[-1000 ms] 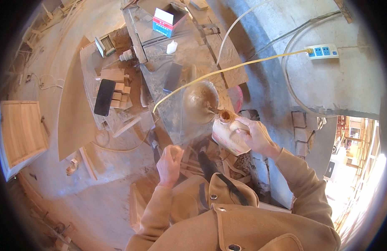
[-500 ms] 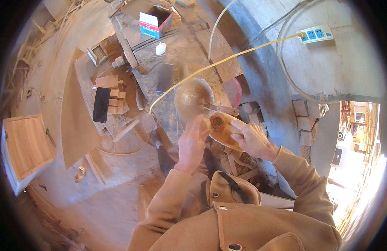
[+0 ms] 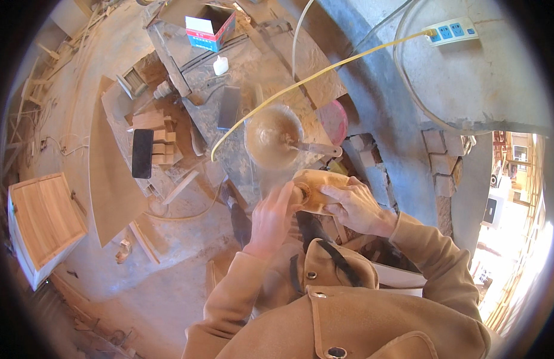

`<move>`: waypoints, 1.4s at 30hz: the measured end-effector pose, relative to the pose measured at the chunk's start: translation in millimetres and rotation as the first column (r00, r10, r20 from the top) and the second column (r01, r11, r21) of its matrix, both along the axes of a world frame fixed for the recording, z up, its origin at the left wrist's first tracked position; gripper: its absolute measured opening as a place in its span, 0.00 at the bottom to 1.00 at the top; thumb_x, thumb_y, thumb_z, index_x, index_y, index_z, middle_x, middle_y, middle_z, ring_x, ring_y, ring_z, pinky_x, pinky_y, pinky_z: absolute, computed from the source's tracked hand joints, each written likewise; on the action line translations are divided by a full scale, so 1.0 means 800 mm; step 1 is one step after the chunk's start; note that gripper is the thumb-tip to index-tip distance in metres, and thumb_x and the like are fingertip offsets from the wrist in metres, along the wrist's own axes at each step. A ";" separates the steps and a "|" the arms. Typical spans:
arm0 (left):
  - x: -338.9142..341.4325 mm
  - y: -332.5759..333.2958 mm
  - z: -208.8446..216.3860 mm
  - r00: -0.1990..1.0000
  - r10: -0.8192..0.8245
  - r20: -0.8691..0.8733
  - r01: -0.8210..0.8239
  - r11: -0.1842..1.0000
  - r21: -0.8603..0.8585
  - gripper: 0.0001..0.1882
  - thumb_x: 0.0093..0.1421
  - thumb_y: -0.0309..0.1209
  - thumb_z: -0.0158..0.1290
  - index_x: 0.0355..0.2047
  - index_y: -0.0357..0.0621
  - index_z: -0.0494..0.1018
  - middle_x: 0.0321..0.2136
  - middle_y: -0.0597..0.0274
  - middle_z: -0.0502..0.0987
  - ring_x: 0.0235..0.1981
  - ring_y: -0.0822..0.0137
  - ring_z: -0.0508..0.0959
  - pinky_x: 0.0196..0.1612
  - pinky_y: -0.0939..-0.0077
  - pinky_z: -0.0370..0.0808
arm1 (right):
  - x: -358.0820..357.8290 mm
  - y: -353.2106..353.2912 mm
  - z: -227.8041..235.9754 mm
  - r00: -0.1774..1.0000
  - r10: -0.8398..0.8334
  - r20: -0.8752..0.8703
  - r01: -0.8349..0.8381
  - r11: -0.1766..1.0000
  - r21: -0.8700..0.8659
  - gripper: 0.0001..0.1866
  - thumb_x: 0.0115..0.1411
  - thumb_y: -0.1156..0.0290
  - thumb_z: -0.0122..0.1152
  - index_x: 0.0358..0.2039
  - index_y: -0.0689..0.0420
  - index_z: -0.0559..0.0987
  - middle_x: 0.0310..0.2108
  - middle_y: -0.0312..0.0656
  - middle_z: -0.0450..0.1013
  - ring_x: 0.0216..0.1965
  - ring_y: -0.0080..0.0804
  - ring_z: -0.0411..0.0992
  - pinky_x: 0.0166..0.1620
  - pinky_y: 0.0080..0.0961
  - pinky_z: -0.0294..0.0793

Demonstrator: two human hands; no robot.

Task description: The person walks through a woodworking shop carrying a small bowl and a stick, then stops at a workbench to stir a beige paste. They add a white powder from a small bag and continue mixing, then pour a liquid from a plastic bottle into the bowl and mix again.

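A smooth, pale-yellow wooden piece (image 3: 319,179) with rounded edges is held in front of my body. My right hand (image 3: 362,206) grips its right side, thumb on top. My left hand (image 3: 272,218) is closed at its left end, fingertips against a dark ringed round spot (image 3: 303,192); whether this is a knot or a hollow I cannot tell. Just beyond stands a round, dust-coloured bowl (image 3: 271,134), its contents unclear. A flat-handled tool (image 3: 319,148) lies across the bowl's right rim.
A yellow cord (image 3: 325,73) crosses above the dusty workbench (image 3: 196,116) to a power strip (image 3: 450,30) on the wall. On the bench are a white bottle (image 3: 220,66) and an open box (image 3: 211,37). Small wood blocks (image 3: 163,146) and a black phone-like slab (image 3: 142,154) are leftward.
The wooden piece has tilted and risen slightly, so its ringed spot faces more to the left. My left hand has shifted with it. The whole view has moved a little.
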State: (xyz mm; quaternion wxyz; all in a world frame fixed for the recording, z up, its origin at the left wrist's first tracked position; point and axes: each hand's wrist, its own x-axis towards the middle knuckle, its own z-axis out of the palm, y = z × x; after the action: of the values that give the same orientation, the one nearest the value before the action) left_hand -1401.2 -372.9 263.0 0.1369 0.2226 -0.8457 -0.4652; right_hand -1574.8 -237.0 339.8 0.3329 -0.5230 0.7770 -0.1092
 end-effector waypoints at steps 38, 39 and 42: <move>0.075 0.043 -0.013 0.938 0.248 0.241 -0.206 0.961 -0.186 0.25 0.57 0.42 0.62 0.46 0.37 0.70 0.29 0.54 0.75 0.29 0.54 0.80 0.31 0.64 0.77 | 0.061 -0.026 -0.047 0.979 0.188 0.073 -0.185 0.982 -0.049 0.21 0.51 0.73 0.60 0.48 0.56 0.77 0.34 0.51 0.78 0.36 0.52 0.74 0.47 0.44 0.67; 0.077 0.043 -0.015 0.944 0.237 0.231 -0.195 0.962 -0.189 0.25 0.57 0.42 0.62 0.48 0.36 0.70 0.30 0.54 0.75 0.30 0.55 0.79 0.31 0.65 0.77 | 0.060 -0.026 -0.047 0.979 0.181 0.094 -0.171 0.980 -0.105 0.20 0.50 0.73 0.59 0.47 0.55 0.76 0.31 0.52 0.77 0.34 0.54 0.74 0.45 0.46 0.66; 0.079 0.043 -0.020 0.958 0.204 0.201 -0.175 0.972 -0.155 0.26 0.58 0.40 0.61 0.50 0.35 0.70 0.31 0.54 0.74 0.32 0.56 0.79 0.32 0.66 0.76 | 0.059 -0.024 -0.047 0.982 0.132 0.131 -0.129 0.991 -0.034 0.16 0.51 0.73 0.59 0.43 0.54 0.77 0.29 0.51 0.76 0.34 0.55 0.73 0.43 0.46 0.66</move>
State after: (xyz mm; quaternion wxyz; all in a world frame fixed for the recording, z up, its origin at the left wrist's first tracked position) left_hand -1337.6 -338.3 246.7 0.1032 0.3422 -0.8599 -0.3645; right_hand -1527.2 -256.2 302.3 0.3837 -0.5686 0.7156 -0.1316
